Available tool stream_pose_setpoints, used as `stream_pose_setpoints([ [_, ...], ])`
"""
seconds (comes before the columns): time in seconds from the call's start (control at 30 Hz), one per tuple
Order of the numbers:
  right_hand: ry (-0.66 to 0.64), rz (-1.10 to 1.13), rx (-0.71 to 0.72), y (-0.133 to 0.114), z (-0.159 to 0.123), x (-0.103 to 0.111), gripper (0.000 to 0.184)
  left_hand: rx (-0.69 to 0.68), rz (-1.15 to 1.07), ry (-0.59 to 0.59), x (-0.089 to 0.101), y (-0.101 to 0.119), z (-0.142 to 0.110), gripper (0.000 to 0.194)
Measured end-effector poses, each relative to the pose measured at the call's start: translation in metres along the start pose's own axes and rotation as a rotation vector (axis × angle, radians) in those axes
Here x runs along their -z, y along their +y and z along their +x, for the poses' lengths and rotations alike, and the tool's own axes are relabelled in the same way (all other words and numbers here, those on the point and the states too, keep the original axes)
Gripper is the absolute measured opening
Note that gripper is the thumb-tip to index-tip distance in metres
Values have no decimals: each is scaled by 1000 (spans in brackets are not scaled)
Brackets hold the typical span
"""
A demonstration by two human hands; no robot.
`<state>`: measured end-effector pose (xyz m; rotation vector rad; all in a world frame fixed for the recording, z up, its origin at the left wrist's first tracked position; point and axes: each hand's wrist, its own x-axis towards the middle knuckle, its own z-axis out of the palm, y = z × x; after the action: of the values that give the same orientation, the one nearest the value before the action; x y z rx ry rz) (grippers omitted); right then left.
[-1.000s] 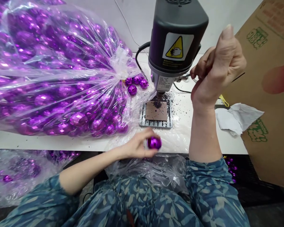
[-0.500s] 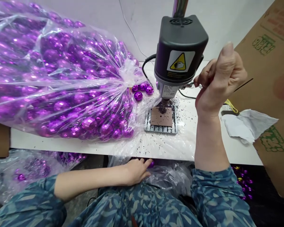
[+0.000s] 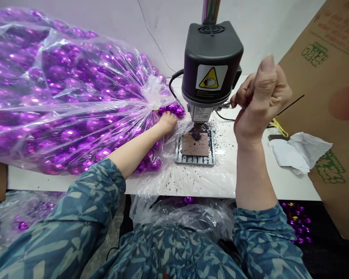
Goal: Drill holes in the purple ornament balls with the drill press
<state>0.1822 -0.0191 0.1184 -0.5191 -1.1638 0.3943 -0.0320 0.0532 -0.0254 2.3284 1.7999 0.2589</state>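
My left hand (image 3: 168, 122) reaches to the shiny purple faceted balls (image 3: 179, 111) by the bag's tied neck. Its fingers curl down over the nearest ball, which the hand hides. Raised beside the black drill press (image 3: 212, 58), my right hand (image 3: 261, 100) is closed around its feed lever (image 3: 226, 105), thumb up. Below the drill's chuck, a brown square block (image 3: 195, 145) with a small dark hole lies on the slotted metal base (image 3: 194, 160). Dark shavings are heaped on the block and scattered around it.
A big clear bag (image 3: 61, 104) of purple balls fills the table's left side. Plastic sheeting (image 3: 180, 217) hangs off the front edge, with a purple ball (image 3: 188, 200) in it. Crumpled white paper (image 3: 301, 153) and a cardboard box (image 3: 334, 116) are at right.
My left hand has moved from the plastic below the table edge up and forward to the balls at the bag's neck. My right hand stays on the lever. The view has shifted slightly.
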Motion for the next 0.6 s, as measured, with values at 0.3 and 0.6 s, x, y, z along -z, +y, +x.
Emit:
stream_pose_setpoints([
  [0.3,-30,-99,2,0,0,2,63,66,-755,327,52,29,-90,29],
  [0.6,-25,-73,23,1,0,1,64,219,-1679,-17,-15,79,-137,28],
])
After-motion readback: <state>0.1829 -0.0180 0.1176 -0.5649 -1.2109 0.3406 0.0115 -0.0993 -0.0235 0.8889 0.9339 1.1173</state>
